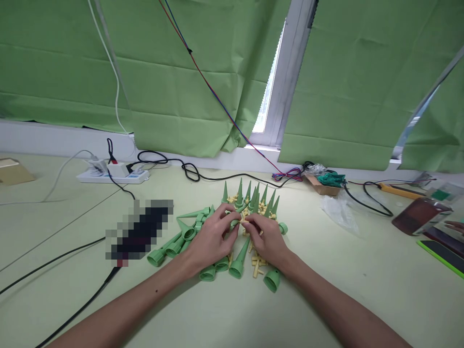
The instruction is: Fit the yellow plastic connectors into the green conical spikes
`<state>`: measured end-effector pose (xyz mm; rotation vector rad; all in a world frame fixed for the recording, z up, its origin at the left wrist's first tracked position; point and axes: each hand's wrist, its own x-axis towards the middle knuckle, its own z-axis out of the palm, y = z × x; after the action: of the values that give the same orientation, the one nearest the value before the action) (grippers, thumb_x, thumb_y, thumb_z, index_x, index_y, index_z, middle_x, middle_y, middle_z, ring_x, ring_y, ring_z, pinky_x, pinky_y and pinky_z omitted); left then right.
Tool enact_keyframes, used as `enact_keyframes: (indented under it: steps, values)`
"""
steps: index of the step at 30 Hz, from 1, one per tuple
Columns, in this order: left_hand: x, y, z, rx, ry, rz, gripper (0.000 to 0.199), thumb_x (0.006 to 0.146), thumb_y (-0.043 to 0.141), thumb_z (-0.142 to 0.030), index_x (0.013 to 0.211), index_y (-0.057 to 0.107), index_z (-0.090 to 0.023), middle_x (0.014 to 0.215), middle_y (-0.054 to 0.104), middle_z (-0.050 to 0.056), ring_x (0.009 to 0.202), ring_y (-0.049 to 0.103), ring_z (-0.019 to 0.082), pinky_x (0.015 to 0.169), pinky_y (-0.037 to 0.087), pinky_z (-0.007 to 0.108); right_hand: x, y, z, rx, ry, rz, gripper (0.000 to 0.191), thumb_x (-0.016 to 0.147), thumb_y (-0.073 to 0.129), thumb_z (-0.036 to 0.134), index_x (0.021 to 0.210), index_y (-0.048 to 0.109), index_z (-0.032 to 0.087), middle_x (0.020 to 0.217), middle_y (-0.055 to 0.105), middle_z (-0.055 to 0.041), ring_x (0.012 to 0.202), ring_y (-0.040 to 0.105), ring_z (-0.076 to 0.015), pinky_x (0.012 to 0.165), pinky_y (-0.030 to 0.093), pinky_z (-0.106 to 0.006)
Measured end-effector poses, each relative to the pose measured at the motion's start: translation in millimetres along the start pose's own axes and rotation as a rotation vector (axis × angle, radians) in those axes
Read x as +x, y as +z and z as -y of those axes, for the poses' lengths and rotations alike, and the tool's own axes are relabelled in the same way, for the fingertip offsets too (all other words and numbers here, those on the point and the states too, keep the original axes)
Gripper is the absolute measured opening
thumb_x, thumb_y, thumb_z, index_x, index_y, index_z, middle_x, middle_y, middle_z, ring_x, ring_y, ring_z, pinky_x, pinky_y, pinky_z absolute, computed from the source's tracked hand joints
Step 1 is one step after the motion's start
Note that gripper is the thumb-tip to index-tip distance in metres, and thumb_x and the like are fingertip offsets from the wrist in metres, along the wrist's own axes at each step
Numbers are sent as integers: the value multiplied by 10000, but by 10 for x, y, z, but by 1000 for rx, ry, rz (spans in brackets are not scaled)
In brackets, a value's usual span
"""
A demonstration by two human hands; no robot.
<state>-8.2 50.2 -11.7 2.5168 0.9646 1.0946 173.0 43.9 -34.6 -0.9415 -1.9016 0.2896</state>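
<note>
My left hand [216,233] is closed on a green plastic cone spike [235,224], mostly covered by the fingers. Against it, my right hand [270,239] pinches a small yellow T-shaped valve piece [244,220]. The two parts meet at the fingertips; how far they are joined cannot be made out. Just behind the hands, several green spikes [240,193] stand point up among yellow pieces. Loose spikes [174,247] lie in a heap by my left hand. Between my wrists are another spike [237,266] and yellow T-shaped pieces [256,268].
A power strip [139,177] with plugs and black cables lies at the back left. Left of the heap is a blurred dark object [143,232]. On the right are a cardboard box [322,186], a plastic bag [339,212], a reddish-brown container [420,215] and another person's hand [455,226].
</note>
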Motion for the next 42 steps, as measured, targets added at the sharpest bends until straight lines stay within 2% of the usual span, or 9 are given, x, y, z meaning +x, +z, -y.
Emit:
enact_keyframes:
  steps: [8,16,31,38,42]
  values:
    - [-8,-4,-4,19,19,4,159,948,435,-185,1053,554,-203,1082,492,69,671,541,106,580,445,255,4,0,8,-39,17,25,265,993,435,254,758,541,193,635,515,17,560,473,-121,572,361,-240]
    - [-24,1,-8,22,12,14,155,952,437,-200,1054,555,-204,1104,492,73,641,532,95,589,455,262,-8,8,-7,-91,23,34,352,1007,393,275,663,413,205,573,411,39,501,371,-111,522,290,-255]
    - [-30,2,25,55,69,28,227,917,450,-135,1101,560,-210,1131,494,85,659,536,100,625,453,270,-6,32,-24,-118,57,42,446,1035,319,315,614,422,208,516,443,33,453,407,-114,514,301,-271]
    - [-17,-3,-10,39,36,-2,200,924,451,-154,1066,582,-205,1093,517,76,616,520,89,604,467,270,9,12,22,-81,70,34,370,1028,347,308,694,471,210,588,479,28,519,460,-128,545,344,-264]
    - [8,-10,-24,-29,-33,-52,157,939,468,-203,1028,596,-199,1058,523,65,582,503,77,550,471,247,7,-3,66,-18,42,12,217,1017,364,257,954,566,206,764,608,-17,677,579,-161,651,442,-278]
